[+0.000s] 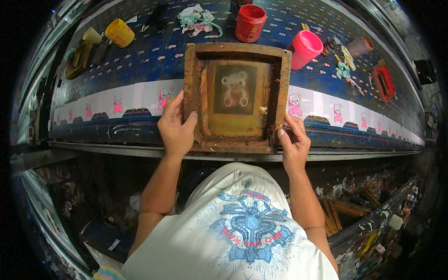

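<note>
A screen printing frame (pixel 235 126) with a worn brown wooden border is held up in front of me over the table's near edge. Its amber mesh carries a pale teddy bear stencil inside a darker rectangle. My left hand (pixel 177 126) grips the frame's left side, thumb on the near face and fingers behind. On the lower right side my right hand (pixel 295 142) closes round the wood in the same way. Behind the frame runs a white strip (pixel 135 95) printed with pink bears, partly hidden by the frame.
Across the blue table (pixel 149 70) stand a red tub (pixel 250 29), a pink tub (pixel 305 49) and a yellow cup (pixel 120 33). Stained rags (pixel 198 21) lie at the back. A red-handled tool (pixel 383 83) rests at right. Wood scraps (pixel 347 210) and litter lie below the table.
</note>
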The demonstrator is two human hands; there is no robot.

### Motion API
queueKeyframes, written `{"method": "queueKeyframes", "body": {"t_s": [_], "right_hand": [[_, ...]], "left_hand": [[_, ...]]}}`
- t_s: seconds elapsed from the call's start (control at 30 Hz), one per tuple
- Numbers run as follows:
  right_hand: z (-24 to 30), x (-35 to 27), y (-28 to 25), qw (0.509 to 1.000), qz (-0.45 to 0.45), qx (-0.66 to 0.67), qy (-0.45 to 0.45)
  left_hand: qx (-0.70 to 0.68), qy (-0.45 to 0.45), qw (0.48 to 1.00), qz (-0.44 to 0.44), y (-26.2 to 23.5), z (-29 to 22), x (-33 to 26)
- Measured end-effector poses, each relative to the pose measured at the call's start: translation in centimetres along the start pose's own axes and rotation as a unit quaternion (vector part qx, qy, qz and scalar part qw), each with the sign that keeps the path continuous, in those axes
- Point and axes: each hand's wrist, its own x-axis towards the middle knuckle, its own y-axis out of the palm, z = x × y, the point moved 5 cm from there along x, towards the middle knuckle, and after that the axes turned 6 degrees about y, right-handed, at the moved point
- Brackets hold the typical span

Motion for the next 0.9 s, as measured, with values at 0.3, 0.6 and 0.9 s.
{"method": "queueKeyframes", "body": {"t_s": [0.3,0.6,0.9], "right_hand": [[0.8,-1.2,-0.2,0.993,-0.018,0.111,-0.024],[1.9,-4.3,0.3,0.989,-0.038,0.141,-0.036],[1.4,-9.4,-1.0,0.986,-0.082,0.144,0.035]], "left_hand": [[-0.028,0.097,0.995,0.006,-0.5,-3.5,-0.3],[-0.047,-0.017,0.997,0.059,-0.7,-3.3,-0.3],[-0.063,-0.104,0.987,0.102,1.0,-1.0,-2.8]]}}
